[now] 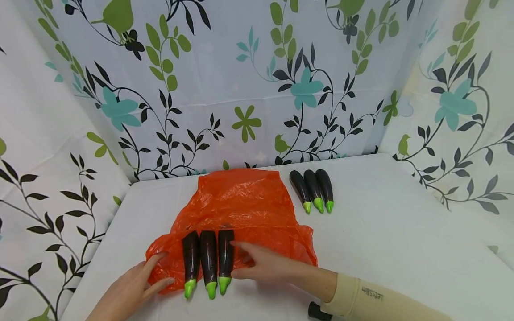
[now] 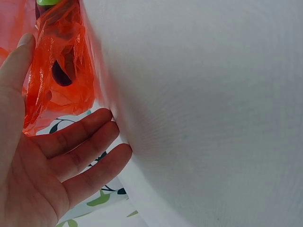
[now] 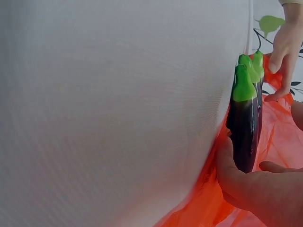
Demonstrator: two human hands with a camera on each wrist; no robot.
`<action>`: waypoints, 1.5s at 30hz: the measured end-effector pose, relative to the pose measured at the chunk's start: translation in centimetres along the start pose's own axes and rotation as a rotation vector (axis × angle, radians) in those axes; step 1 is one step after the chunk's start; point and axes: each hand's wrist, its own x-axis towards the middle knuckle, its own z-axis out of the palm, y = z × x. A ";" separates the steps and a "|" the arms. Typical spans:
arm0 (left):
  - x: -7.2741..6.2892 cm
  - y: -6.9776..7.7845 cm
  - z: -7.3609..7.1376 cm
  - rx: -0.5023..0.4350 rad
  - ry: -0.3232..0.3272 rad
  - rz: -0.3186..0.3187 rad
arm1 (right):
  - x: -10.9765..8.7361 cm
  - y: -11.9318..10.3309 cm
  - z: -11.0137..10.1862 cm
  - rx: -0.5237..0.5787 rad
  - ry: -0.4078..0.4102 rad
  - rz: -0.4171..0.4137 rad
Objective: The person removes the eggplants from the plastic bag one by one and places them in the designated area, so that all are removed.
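Note:
Three glossy dark eggplants with green stem ends lie side by side on a crumpled red plastic bag (image 1: 241,200), stems toward me: a left one (image 1: 190,258), a middle one (image 1: 208,258) and a right one (image 1: 226,256). My left hand (image 1: 134,283) is at the bag's left edge, thumb and forefinger spread apart. In the left wrist view, the other fingers of the left hand (image 2: 71,165) extend loosely below the bag's edge. My right hand (image 1: 267,263) reaches in from the right, fingertips and thumb right at the side of the right eggplant, also seen in the right wrist view.
Three more eggplants (image 1: 311,187) lie together at the back right of the white table (image 1: 373,232). A small black object (image 1: 319,311) is at the front, by my right sleeve (image 1: 361,296). Patterned curtains (image 1: 241,89) hang behind and at both sides.

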 end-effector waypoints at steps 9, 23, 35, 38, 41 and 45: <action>0.0 0.0 0.1 -0.009 -0.005 -0.003 | 0.5 -0.1 0.4 -0.088 -0.031 -0.021; -0.1 -0.1 0.2 -0.013 0.011 -0.004 | 1.1 -0.8 0.4 -0.249 -0.057 -0.040; -0.2 -0.1 0.2 -0.011 0.021 0.006 | 1.4 -0.7 0.5 -0.191 -0.078 -0.030; -0.1 0.0 0.2 -0.010 0.013 0.000 | 1.3 -0.6 0.4 -0.104 -0.077 -0.040; 0.0 0.0 0.1 -0.011 0.009 -0.001 | 1.1 -0.4 0.5 -0.010 -0.053 -0.039; 0.0 0.0 0.2 -0.009 0.009 0.000 | 0.7 0.0 0.6 0.114 0.005 -0.010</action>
